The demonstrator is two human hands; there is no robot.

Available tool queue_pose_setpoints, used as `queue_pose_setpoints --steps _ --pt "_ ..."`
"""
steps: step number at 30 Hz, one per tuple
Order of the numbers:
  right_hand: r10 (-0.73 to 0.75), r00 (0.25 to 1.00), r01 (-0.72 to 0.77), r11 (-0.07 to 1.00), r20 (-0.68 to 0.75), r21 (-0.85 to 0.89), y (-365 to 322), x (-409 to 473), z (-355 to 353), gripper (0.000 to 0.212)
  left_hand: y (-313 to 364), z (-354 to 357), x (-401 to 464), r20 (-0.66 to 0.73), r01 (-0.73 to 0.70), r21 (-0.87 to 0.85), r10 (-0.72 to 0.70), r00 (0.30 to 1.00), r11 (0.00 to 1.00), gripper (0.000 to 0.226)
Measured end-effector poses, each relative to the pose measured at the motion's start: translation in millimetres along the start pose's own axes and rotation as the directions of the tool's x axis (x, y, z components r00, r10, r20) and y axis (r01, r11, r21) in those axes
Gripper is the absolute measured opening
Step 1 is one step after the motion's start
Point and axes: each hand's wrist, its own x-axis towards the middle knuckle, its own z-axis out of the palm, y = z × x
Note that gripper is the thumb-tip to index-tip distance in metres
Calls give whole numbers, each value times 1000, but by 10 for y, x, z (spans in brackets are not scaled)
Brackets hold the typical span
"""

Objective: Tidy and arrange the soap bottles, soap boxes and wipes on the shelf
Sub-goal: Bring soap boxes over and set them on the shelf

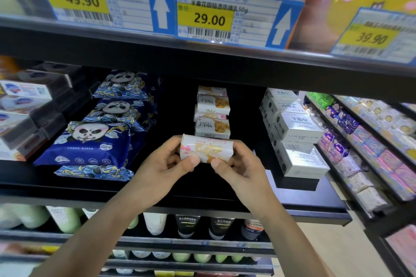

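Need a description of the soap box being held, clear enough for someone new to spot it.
On the dark middle shelf, find the column of MeLy soap boxes between panda wipes and white boxes. The held soap box is front, off the shelf, gripped by both hands.

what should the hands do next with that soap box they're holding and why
Probably ease the soap box, gripped at its ends by the left hand and right hand, forward onto the shelf in front of the MeLy stack. It matches those boxes, and bare shelf shows there.
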Motion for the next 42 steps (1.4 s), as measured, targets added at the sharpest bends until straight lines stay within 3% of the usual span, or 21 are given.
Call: queue_pose_setpoints --steps 10,24,26,30,33,42 --pt "33 999 -33 998 -3 61 19 9 -3 36 73 52 -13 -60 20 -4 -20 998 1000 42" --pt "65 998 -65 998 19 18 -24 -18 7 20 78 39 -14 -88 83 -60 -88 992 995 43" --pt "50 999 -50 999 4 14 -20 -22 26 27 60 34 -16 -92 88 -65 -94 991 994 43" --pt "7 1000 -8 998 -23 -63 -51 -47 47 69 65 27 -23 -134 97 -113 -112 985 989 37" --pt "-17 1000 17 996 7 -83 -51 -52 34 84 111 38 -14 -177 94 -124 -115 977 988 38" --pt "-6 1000 10 986 24 -165 -48 -49 52 88 142 60 -8 -166 116 -110 -133 977 987 39"
